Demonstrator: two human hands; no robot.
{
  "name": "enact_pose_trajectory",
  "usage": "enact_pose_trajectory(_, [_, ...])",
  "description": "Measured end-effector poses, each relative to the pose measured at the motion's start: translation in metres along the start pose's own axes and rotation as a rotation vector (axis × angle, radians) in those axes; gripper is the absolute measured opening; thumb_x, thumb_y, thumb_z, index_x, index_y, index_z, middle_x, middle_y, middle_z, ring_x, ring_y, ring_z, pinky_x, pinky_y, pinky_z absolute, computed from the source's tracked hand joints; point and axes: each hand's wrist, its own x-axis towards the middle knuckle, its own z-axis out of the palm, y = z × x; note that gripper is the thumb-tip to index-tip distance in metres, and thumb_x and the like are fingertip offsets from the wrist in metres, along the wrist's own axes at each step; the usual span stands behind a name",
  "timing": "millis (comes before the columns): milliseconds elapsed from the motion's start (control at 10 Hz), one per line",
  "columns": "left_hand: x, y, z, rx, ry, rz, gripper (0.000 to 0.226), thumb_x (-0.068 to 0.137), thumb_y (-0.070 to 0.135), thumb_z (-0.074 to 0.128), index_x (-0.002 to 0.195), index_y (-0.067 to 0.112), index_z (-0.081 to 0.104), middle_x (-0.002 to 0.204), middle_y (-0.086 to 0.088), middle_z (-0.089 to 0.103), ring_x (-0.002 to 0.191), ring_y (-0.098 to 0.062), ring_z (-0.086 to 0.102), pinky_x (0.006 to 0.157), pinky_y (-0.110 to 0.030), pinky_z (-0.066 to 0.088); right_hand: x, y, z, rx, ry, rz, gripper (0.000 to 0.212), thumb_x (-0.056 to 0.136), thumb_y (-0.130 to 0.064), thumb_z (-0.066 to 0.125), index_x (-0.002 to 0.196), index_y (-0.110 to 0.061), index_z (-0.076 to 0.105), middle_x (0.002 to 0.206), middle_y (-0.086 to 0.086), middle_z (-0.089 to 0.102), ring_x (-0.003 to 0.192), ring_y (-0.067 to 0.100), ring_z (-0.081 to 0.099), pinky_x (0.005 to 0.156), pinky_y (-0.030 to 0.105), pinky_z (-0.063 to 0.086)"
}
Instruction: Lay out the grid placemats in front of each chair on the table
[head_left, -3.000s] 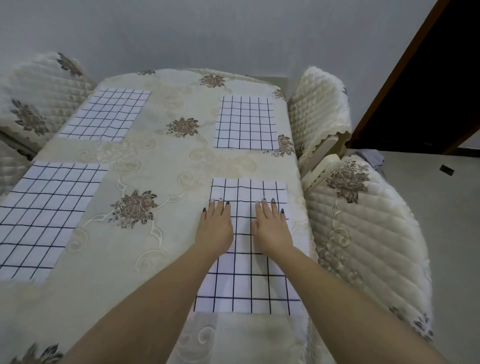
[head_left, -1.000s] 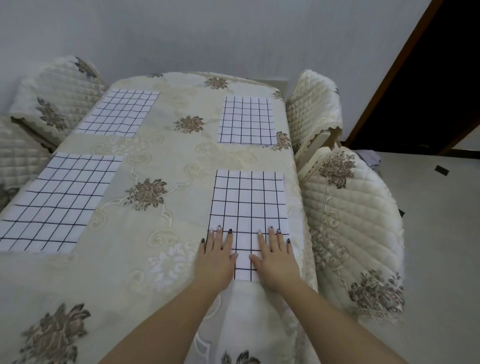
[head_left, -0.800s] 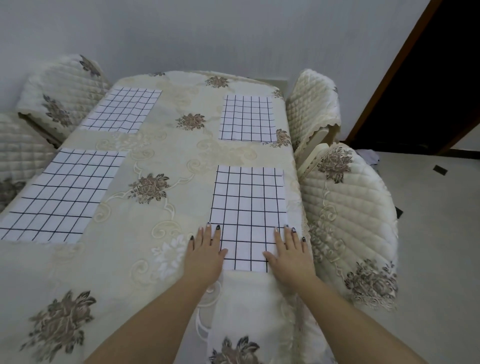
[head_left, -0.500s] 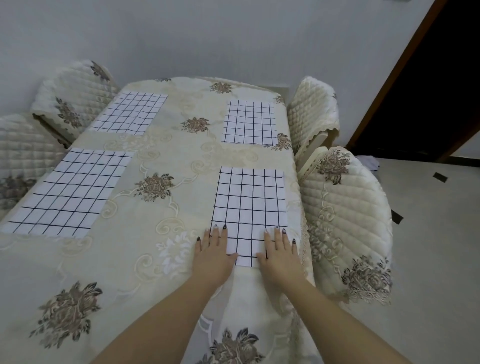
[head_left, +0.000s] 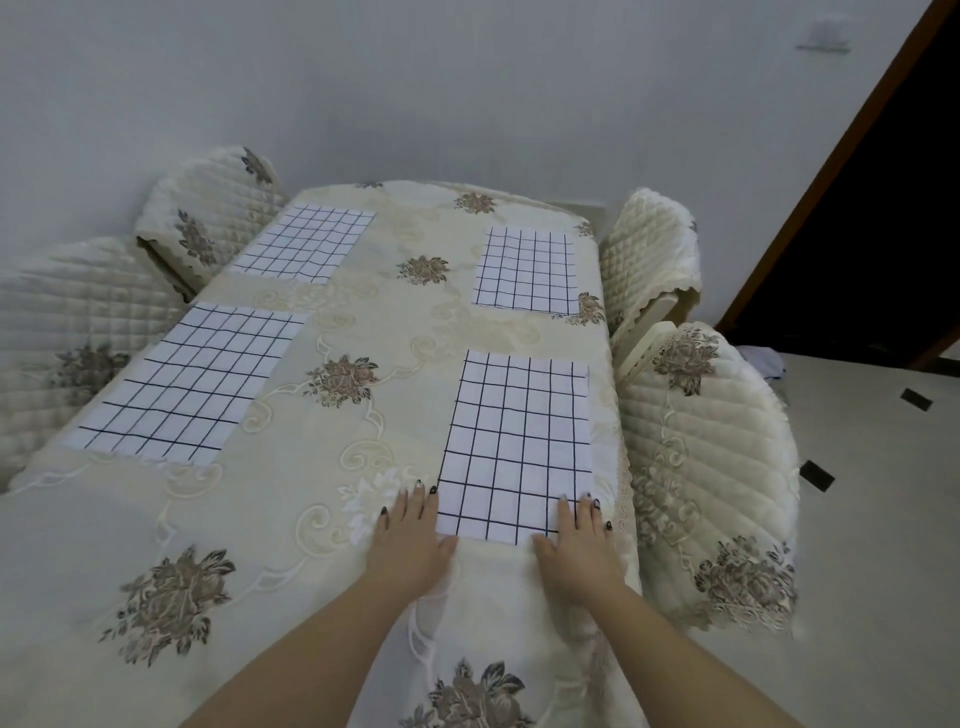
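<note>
Several white placemats with black grid lines lie flat on the cream floral tablecloth (head_left: 322, 519). The near right placemat (head_left: 519, 441) is the one under my hands. My left hand (head_left: 410, 540) rests flat at its near left corner, mostly on the cloth. My right hand (head_left: 576, 545) rests flat on its near right corner. Both hands hold nothing, fingers spread. The far right placemat (head_left: 527, 270), the far left placemat (head_left: 306, 244) and the near left placemat (head_left: 187, 384) each lie by a chair.
Quilted cream chairs flank the table: two on the right (head_left: 706, 457) (head_left: 649, 244) and two on the left (head_left: 208, 218) (head_left: 57, 322). A white wall stands behind the table. A dark doorway (head_left: 857, 234) is at the right, with pale floor below it.
My hands slid down the near right placemat from its middle to its near edge, then spread apart to its two near corners. The view pulled back from the table.
</note>
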Motion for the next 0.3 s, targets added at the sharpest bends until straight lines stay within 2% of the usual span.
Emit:
enact_pose_trajectory(100, [-0.002, -0.006, -0.014, -0.208, 0.052, -0.066, 0.074, 0.097, 0.049, 0.034, 0.154, 0.014, 0.002, 0.162, -0.006, 0.001, 0.149, -0.024, 0.002, 0.119, -0.042, 0.009, 0.003, -0.023, -0.014, 0.155, -0.026, -0.049, 0.071, 0.1, -0.049, 0.03, 0.154, -0.015, -0.002, 0.161, 0.012, -0.011, 0.149, 0.029, -0.009, 0.12, 0.042, 0.002])
enact_pose_trajectory(200, [-0.01, -0.015, -0.036, -0.521, 0.179, -0.123, 0.074, 0.097, 0.046, 0.041, 0.154, 0.014, 0.008, 0.162, -0.005, 0.01, 0.149, -0.02, 0.009, 0.119, -0.039, 0.014, 0.0, -0.056, -0.033, 0.446, -0.041, -0.111, 0.07, 0.099, -0.049, 0.037, 0.155, -0.019, 0.007, 0.163, 0.004, 0.001, 0.15, 0.021, 0.003, 0.119, 0.038, 0.011])
enact_pose_trajectory(300, [-0.023, -0.015, -0.061, -0.834, 0.359, -0.155, 0.068, 0.097, 0.041, 0.046, 0.153, 0.015, 0.019, 0.159, -0.002, 0.021, 0.146, -0.018, 0.02, 0.117, -0.033, 0.019, -0.004, -0.083, -0.05, 0.772, -0.044, -0.096, 0.063, 0.097, -0.048, 0.044, 0.152, -0.026, 0.024, 0.157, 0.001, 0.029, 0.141, 0.023, 0.033, 0.106, 0.035, 0.034])
